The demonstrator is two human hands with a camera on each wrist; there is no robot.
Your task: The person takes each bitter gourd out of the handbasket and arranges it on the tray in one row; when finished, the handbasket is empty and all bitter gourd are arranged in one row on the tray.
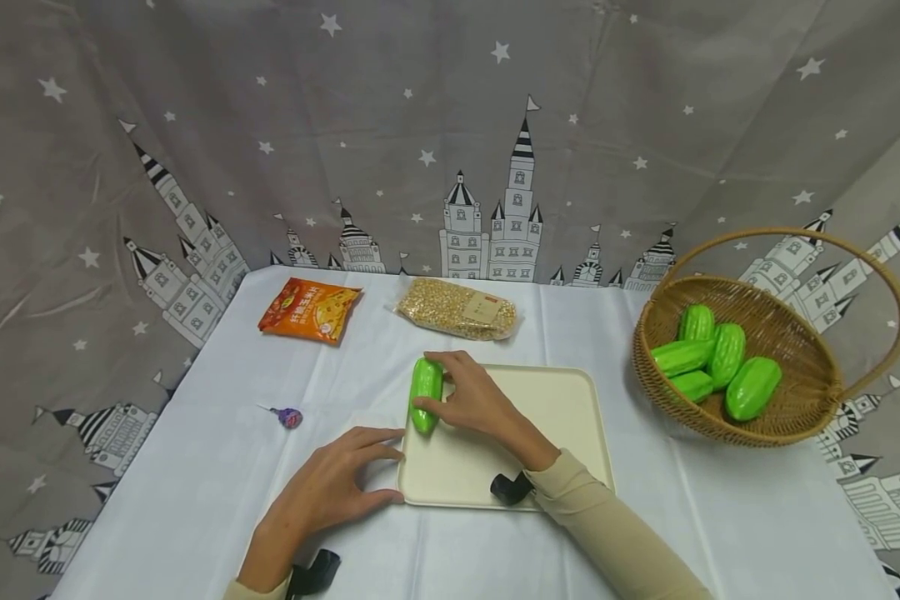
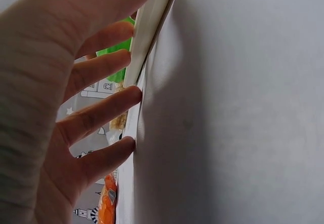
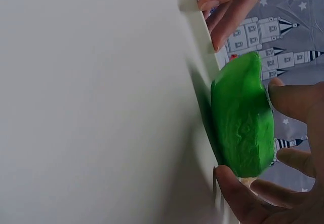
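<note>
while left hand spreads by tray, right hand pinches green veggie, likely placing it; next, let go softly.

Clocked from the middle of the tray, its bare floor is passable from 12 to 3, while the right grip and the green vegetable block 10 to 11 and the right forearm bars 4 to 5. The left grip crowds the edge between 8 and 9. Farther out, the kernel packet obstructs 11, the orange packet 10, the lollipop 9; 1 and 6 offer open worktop. A narrow lane separates tray from wicker basket around 2 to 3, the basket's handle spanning its own 11 to 3.
</note>
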